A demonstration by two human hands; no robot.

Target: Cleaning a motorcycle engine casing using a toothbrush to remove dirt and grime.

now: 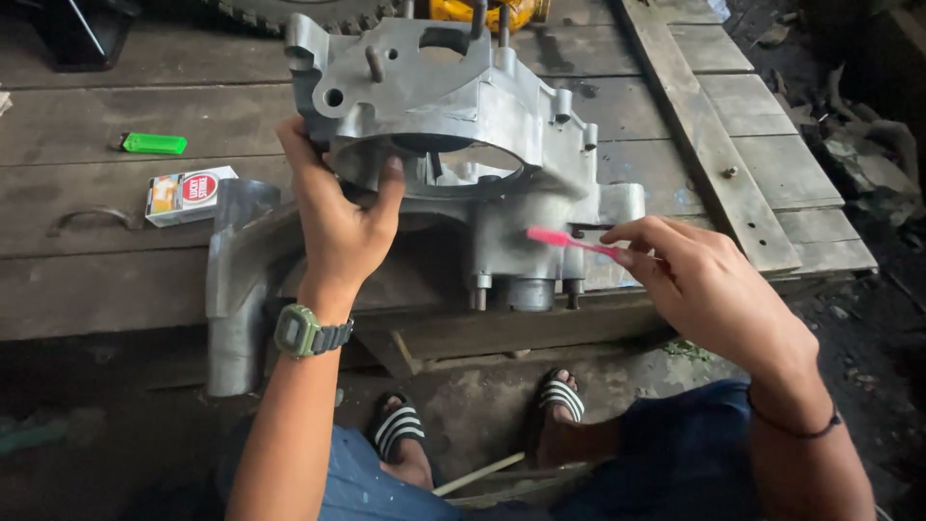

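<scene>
Far left on the plank bench [116,289]: a green lighter [153,144], and just below it a small white-and-red carton [189,195] lying flat. A curved metal handle [92,220] sits on the boards near the carton.

Next, a grey metal bracket [234,289] hangs over the bench's front edge, touching the casing's lower left.

Left hand [338,217]: wrapped onto the rim of the big round opening of the casing [463,125], thumb on the outer left edge, fingers curled over the lip. Grasping firmly. Green watch [307,333] on that wrist.

Casing: bare aluminium engine case, tipped up on the bench near its front edge, studs poking from top and bottom.

Right hand [709,289]: pinching a pink brush [569,241] between thumb and fingers, brush head laid against the casing's lower right face. Dark band on the wrist.

Below the bench: two feet in striped sandals [559,397] on the dirt floor, blue shorts. Right side: a loose wooden board [704,125] angled across the bench.
</scene>
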